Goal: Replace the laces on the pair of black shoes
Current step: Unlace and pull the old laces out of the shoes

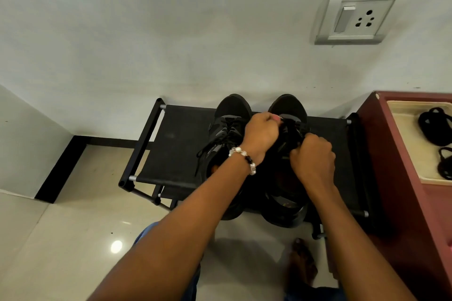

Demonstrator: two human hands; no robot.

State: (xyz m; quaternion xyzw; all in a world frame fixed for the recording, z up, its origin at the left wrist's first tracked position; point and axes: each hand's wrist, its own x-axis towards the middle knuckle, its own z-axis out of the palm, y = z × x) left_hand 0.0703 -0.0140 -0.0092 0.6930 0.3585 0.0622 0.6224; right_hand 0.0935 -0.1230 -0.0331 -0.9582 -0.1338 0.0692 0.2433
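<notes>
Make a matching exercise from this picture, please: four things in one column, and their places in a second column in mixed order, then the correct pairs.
Things:
1. pair of black shoes
2. beaded bracelet
3. wall socket
4. spare black laces

Places:
A. on the cream tray at the right edge
B. high on the white wall
C. on the black shoe rack
D. around the wrist of the left hand

Pairs: 1-C, 2-D, 3-B, 4-A
</notes>
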